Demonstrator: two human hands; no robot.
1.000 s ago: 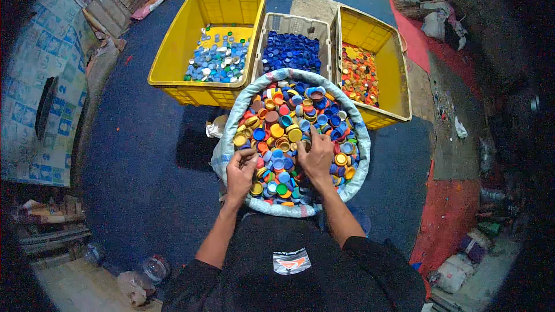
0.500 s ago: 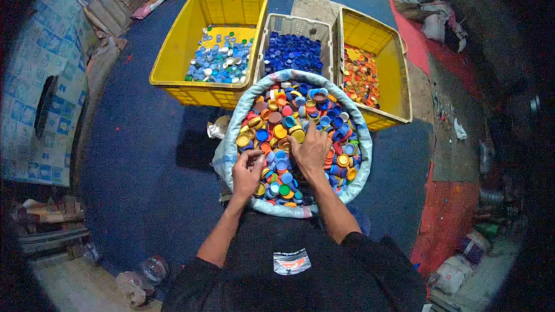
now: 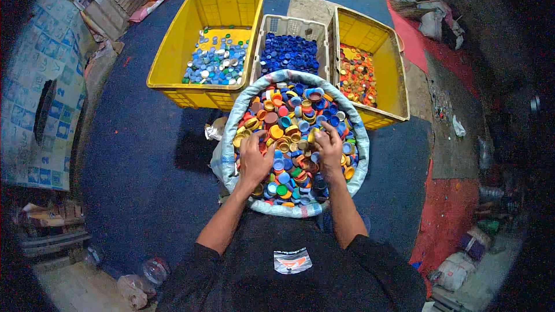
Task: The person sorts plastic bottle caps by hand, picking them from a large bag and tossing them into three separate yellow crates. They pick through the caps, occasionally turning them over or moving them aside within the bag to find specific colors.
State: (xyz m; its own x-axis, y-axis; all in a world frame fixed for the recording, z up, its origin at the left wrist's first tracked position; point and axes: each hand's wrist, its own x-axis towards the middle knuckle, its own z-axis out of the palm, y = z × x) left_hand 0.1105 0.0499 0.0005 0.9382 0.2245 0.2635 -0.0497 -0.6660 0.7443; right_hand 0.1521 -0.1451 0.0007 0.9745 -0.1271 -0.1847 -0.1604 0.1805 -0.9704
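Note:
A round sack (image 3: 226, 156) with a rolled pale rim stands in front of me, full of mixed plastic bottle caps (image 3: 281, 164) in blue, yellow, orange, red, brown and green. My left hand (image 3: 255, 160) is over the left part of the heap, its fingers curved and apart, touching or just above the caps. On the right side of the heap, my right hand (image 3: 329, 151) pinches a yellow bottle cap (image 3: 313, 135) between thumb and fingers. Caps beneath both palms are hidden.
Beyond the sack stand a yellow crate (image 3: 196, 88) with light blue, white and green caps, a whitish crate (image 3: 295, 24) with dark blue caps, and another yellow crate (image 3: 394, 89) with orange caps. Bundled sacks (image 3: 430, 23) lie at the far right.
My left hand has moved forward and right over the caps. My right hand has shifted right and now has a yellow bottle cap in its fingers. The view has shifted slightly.

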